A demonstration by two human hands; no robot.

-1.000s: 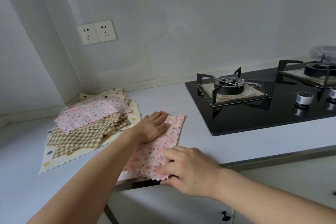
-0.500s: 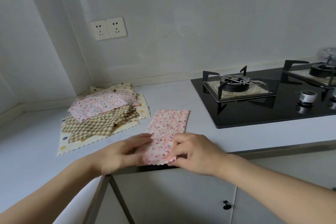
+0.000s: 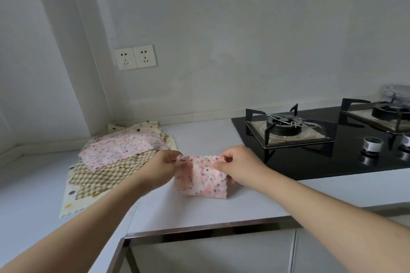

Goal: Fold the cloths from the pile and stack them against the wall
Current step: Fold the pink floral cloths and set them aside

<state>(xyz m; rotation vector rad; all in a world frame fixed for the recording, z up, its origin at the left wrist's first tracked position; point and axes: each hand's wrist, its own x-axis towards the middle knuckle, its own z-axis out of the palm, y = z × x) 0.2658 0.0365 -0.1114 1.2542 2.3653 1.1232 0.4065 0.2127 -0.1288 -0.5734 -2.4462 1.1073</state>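
On the countertop, at 3 o'clock of the cloth pile, left hand and right hand each pinch a corner of the floral cloth. Recommendation: align scalloped edges, then press the fold flat.

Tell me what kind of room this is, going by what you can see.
Most likely a home kitchen: a black gas hob with burner grates and knobs is set into a pale countertop, cupboard doors sit below, and a double wall socket is above.
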